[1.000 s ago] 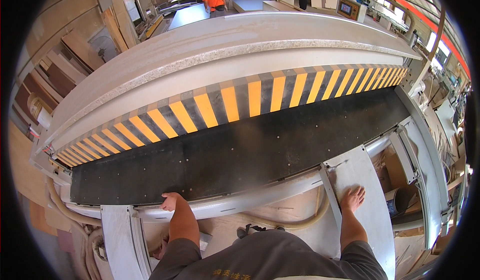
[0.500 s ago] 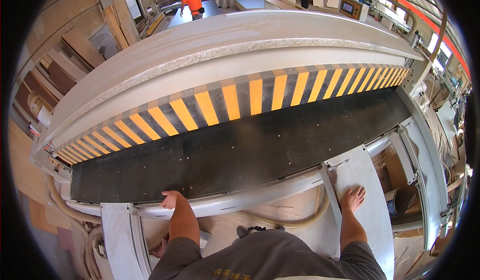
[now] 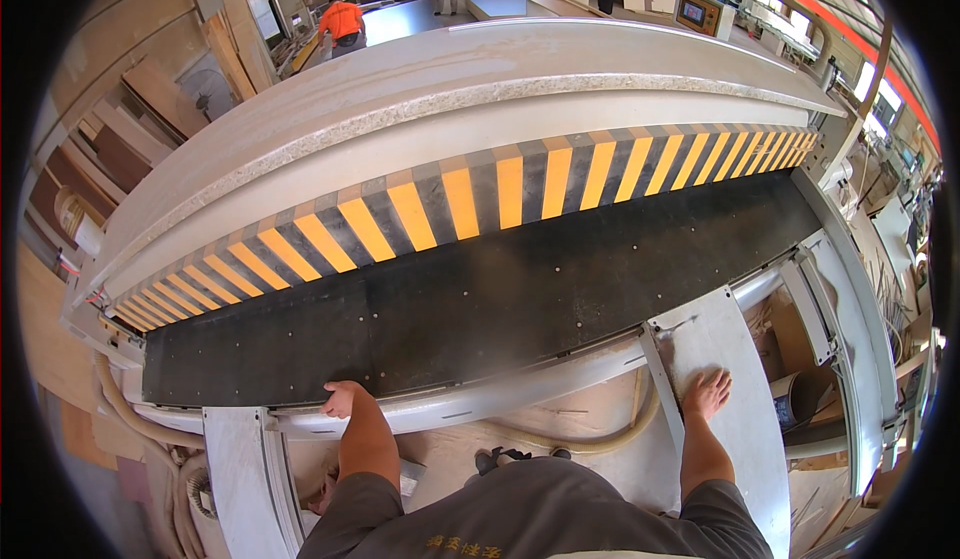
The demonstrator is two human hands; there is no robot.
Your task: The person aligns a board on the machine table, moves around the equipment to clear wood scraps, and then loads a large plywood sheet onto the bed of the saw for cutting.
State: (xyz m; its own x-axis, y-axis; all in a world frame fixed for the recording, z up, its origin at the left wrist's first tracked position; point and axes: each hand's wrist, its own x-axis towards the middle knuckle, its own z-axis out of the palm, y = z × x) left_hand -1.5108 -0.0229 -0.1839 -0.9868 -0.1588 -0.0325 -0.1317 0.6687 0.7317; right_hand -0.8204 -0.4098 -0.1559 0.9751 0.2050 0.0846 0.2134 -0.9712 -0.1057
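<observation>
My right hand (image 3: 708, 392) lies flat on a pale metal support table (image 3: 715, 344), fingers spread and nothing in them. At the front edge of the long black machine bed (image 3: 480, 304), my left hand (image 3: 342, 399) is curled against the rim, its fingers partly hidden. Behind the bed runs a beam with yellow and black stripes (image 3: 463, 202), below a long pale, dusty machine cover (image 3: 450, 69). No workpiece is visible on the bed near either hand.
Another pale support table (image 3: 240, 469) stands at the left. A hose (image 3: 625, 431) loops across the floor below the bed. Beyond the machine are a person in an orange shirt (image 3: 342, 21) and a control panel (image 3: 699, 13). Boards (image 3: 165, 99) lean at the far left.
Both my hands stay where they were. In the background, the person in orange has moved left and bends lower.
</observation>
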